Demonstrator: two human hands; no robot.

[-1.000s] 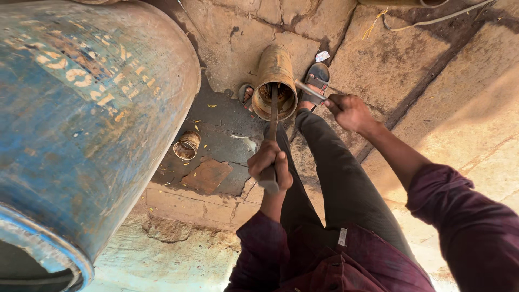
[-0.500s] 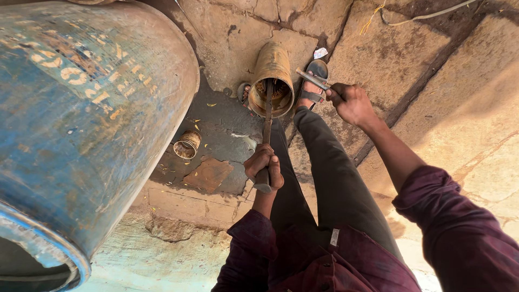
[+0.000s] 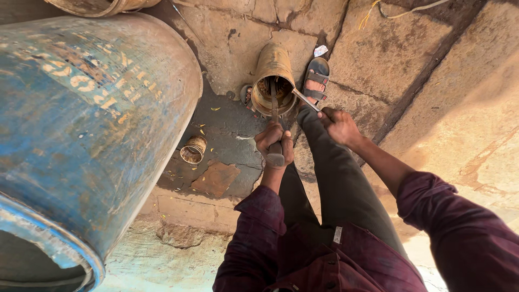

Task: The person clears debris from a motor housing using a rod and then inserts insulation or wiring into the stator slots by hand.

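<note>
- The brass pot (image 3: 274, 75) lies on its side on the stone floor (image 3: 465, 124), near the top middle of the frame, with its open mouth turned toward me.
- My feet hold it from both sides. The sandal (image 3: 316, 81) on the right presses against its wall, and on the left I see only toes.
- My left hand (image 3: 274, 145) is closed tight round the handle of a long tool (image 3: 273, 116). Its thin end goes into the pot's mouth.
- My right hand (image 3: 338, 124) is closed round a metal rod (image 3: 306, 100). The rod's tip touches the rim on the right side.
- My two hands are apart, one just below the pot and one to its lower right.
- I think the pot is heavy and hard, because it is thick metal. It will not bend or break easily.
- It is round and smooth, so I think it wants to roll. That is why my feet must squeeze it.
- I think the best place to grab it is the thick rim or the wide body, with both hands.
- A small brass cup (image 3: 193, 150) lies on the dark patch of floor, left of my hands and well apart from them.
- A big blue drum (image 3: 81, 124) fills the left side of the frame.
</note>
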